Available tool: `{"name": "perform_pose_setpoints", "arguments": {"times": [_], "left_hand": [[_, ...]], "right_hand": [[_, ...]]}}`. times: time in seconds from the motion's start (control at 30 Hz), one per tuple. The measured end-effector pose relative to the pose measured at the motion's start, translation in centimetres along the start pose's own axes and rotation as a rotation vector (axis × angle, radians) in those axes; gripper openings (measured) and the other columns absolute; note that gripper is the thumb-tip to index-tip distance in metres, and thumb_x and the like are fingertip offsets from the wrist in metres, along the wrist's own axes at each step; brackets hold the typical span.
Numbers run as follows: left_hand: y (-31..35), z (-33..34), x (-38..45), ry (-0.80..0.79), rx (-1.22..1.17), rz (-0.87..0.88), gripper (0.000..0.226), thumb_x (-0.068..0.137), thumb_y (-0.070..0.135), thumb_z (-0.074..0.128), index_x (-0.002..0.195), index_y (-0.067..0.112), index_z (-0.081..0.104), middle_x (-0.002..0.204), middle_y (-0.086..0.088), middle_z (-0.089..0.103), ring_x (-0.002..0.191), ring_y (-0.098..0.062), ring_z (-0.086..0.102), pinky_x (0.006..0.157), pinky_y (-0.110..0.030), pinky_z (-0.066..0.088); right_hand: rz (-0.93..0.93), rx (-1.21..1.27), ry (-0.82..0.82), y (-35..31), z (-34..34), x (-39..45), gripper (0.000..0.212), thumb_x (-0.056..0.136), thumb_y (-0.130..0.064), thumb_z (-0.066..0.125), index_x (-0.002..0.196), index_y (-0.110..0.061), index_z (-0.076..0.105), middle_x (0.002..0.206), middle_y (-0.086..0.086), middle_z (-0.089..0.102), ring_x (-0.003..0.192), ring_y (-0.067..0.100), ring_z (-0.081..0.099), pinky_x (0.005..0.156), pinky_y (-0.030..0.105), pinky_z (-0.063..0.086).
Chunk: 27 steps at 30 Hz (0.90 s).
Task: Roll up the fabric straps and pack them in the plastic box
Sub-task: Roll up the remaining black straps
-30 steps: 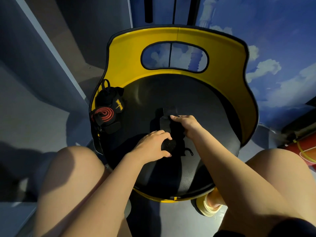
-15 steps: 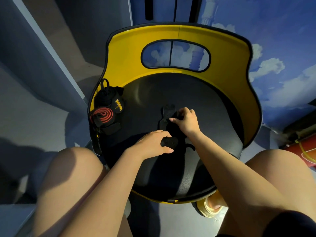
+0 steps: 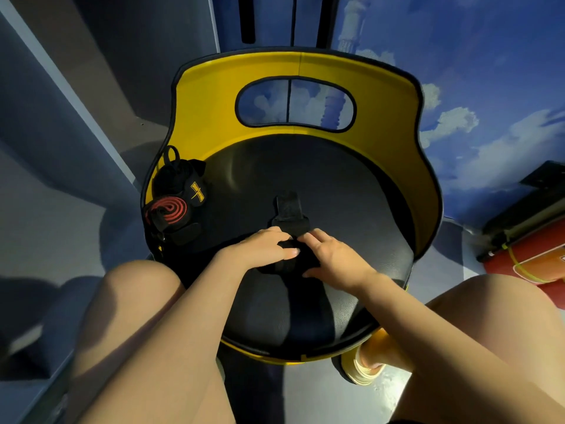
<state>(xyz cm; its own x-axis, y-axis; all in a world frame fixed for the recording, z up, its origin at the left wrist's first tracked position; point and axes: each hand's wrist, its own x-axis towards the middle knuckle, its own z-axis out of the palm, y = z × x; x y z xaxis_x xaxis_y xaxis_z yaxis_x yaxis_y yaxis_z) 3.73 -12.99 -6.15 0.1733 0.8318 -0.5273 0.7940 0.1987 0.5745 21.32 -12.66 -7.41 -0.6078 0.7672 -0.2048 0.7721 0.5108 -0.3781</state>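
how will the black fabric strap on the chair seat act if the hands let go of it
The black fabric strap looks floppy: its free end lies flat on the black padded seat. The part rolled under the left hand and right hand would probably loosen.

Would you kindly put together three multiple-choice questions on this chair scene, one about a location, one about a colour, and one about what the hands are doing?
1. Where do the finished rolled straps lie?
A. at the left edge of the seat
B. on the floor
C. on the person's lap

2. What colour is the spiral on the nearer roll?
A. green
B. red
C. white

3. What are the two hands doing?
A. hanging idle at the sides
B. lifting the chair
C. both resting on the black strap mid-seat

Answers: 1 A, the rolls sit against the yellow chair back on the left of the seat. 2 B, its coiled end shows red. 3 C, the left hand and right hand meet over the strap, whose far end lies flat beyond them.
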Motion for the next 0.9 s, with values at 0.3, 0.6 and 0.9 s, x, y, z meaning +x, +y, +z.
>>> {"name": "perform_pose_setpoints", "arguments": {"times": [0.3,0.6,0.9], "left_hand": [[-1.0,1.7,-0.8,0.364,0.142,0.166,0.051,0.083,0.051,0.060,0.126,0.027,0.045,0.129,0.008,0.042,0.122,-0.016,0.038,0.095,-0.033,0.039],[-1.1,1.1,-0.2,0.304,0.186,0.165,0.060,0.079,0.030,0.072,0.132,0.026,0.044,0.136,0.009,0.042,0.127,-0.016,0.040,0.100,-0.034,0.039],[-1.1,-1.8,1.4,0.107,0.071,0.064,0.071,0.081,0.039,0.069,0.142,0.026,0.036,0.147,0.001,0.037,0.132,-0.020,0.039,0.103,-0.035,0.037]], "right_hand": [[0.037,0.104,-0.107,0.6,-1.8,2.2,0.070,0.078,-0.027,0.073,0.139,-0.017,0.040,0.122,0.006,0.047,0.111,0.023,0.051,0.088,0.026,0.040],[0.065,0.163,-0.238,1.5,-3.1,4.1,0.060,0.081,-0.033,0.070,0.135,-0.020,0.048,0.124,0.004,0.049,0.117,0.019,0.047,0.096,0.028,0.039],[-0.076,-0.050,0.063,1.2,-1.8,2.9,0.070,0.078,-0.034,0.072,0.138,-0.021,0.039,0.129,0.001,0.044,0.120,0.021,0.041,0.094,0.038,0.045]]}}
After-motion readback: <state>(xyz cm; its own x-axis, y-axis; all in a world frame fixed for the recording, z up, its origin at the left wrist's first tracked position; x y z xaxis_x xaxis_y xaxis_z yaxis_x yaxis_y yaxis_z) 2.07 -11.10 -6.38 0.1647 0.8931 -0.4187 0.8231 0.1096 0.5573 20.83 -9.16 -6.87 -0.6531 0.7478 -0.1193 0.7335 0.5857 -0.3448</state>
